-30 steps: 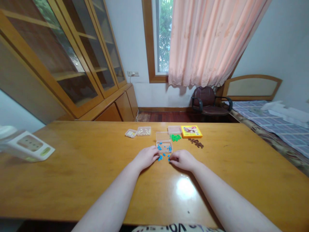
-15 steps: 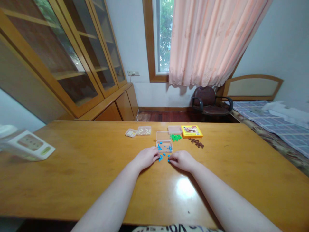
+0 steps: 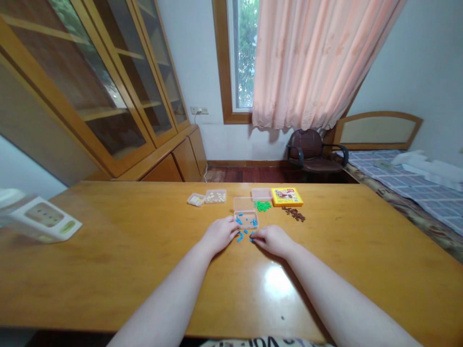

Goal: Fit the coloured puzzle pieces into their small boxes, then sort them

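Observation:
A small clear plastic box (image 3: 247, 227) lies on the table with its lid tipped back, and several small blue pieces (image 3: 240, 214) are in it. More loose blue pieces (image 3: 240, 237) are scattered just in front of the box. At the box's left front corner is my left hand (image 3: 220, 235), fingers curled together at its edge; what they hold, if anything, is hidden. My right hand (image 3: 274, 240) rests on the table to the right, thumb and fingertips pinched on a blue piece (image 3: 251, 240) near the loose ones.
Behind are a pile of green pieces (image 3: 263, 206), a pile of brown pieces (image 3: 294, 214), a yellow box (image 3: 287, 197) and a clear box (image 3: 261, 194). Farther left lie a clear box of pale pieces (image 3: 216, 196) and a small container (image 3: 196, 199). A white appliance (image 3: 43, 218) stands far left.
My left hand has shifted slightly up toward the box's corner. My right hand stays almost in place, with its fingertips at the blue pieces.

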Available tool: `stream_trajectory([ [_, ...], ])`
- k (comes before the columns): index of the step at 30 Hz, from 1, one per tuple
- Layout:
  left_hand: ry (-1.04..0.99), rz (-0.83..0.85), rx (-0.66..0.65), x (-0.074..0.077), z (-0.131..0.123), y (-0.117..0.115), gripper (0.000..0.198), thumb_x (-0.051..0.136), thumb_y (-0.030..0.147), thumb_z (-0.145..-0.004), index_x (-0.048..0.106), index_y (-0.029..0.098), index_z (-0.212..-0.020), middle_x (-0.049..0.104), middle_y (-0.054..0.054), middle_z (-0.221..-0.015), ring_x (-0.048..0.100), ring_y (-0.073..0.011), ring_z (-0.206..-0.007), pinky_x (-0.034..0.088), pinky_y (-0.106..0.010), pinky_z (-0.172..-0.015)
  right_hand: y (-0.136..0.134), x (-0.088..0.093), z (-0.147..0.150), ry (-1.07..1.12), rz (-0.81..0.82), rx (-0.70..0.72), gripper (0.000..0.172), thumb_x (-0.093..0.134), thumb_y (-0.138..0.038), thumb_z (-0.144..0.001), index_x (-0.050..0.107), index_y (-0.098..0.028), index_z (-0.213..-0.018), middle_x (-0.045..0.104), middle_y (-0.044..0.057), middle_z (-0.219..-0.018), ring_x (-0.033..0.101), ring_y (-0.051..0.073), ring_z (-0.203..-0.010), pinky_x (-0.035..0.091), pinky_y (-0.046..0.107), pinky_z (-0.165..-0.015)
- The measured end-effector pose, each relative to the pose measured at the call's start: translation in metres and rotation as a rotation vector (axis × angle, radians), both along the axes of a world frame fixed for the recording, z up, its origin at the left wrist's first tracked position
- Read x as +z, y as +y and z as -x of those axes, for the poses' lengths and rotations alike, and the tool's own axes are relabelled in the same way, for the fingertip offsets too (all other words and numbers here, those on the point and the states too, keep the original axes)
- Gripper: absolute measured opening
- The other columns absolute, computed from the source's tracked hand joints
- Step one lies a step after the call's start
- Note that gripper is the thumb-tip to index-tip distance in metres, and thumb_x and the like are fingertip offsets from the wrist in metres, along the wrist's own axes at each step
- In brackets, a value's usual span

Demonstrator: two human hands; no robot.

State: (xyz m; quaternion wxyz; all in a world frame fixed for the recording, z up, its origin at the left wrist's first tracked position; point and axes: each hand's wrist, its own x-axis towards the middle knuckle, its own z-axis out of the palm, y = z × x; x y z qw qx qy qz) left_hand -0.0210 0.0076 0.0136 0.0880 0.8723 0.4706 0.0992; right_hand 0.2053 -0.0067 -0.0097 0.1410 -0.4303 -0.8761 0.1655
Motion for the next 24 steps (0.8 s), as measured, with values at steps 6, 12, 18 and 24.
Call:
stream_trajectory([
  [6,0.068,0.024,-0.02,0.0008,-0.0058,-0.0009,0.016,0.05,0.024,-0.085,0.065,0.023,-0.089,0.06,-0.003,-0.097,0.059,-0.0169,-0.084,0.046,-0.026,-0.074,-0.001,0.0044,0.0023,-0.048,-0.014,0.001,0.021,0.051,-0.029,-0.086,0.071,-0.027,-0.093,0.073,0.002,-0.089,0.066,0.017,-0.08,0.044,0.024,-0.071],
  [12,0.041,-0.004,-0.055,0.0006,-0.0025,-0.0006,0.013,0.051,0.022,-0.085,0.064,0.021,-0.086,0.061,-0.004,-0.094,0.059,-0.0161,-0.082,0.046,-0.025,-0.074,-0.0011,0.0056,0.0035,-0.083,-0.033,-0.019,0.021,0.051,-0.03,-0.087,0.071,-0.025,-0.09,0.072,0.004,-0.086,0.065,0.016,-0.076,0.042,0.023,-0.068],
  [18,-0.12,-0.182,0.108,-0.0003,-0.0032,0.0031,0.022,0.044,0.027,-0.09,0.063,0.021,-0.098,0.061,-0.005,-0.096,0.058,-0.0161,-0.087,0.045,-0.027,-0.08,0.0004,0.0024,0.0036,-0.065,-0.025,-0.005,0.022,0.05,-0.031,-0.087,0.071,-0.025,-0.092,0.072,0.003,-0.088,0.065,0.016,-0.079,0.043,0.023,-0.07],
  [24,-0.034,-0.088,0.035,-0.0009,-0.0045,0.0021,0.018,0.05,0.027,-0.086,0.065,0.024,-0.096,0.06,-0.004,-0.1,0.058,-0.0157,-0.085,0.045,-0.026,-0.077,0.0001,0.0031,0.0027,-0.045,-0.025,-0.016,0.022,0.05,-0.031,-0.087,0.071,-0.025,-0.09,0.072,0.003,-0.087,0.065,0.017,-0.077,0.043,0.023,-0.069],
])
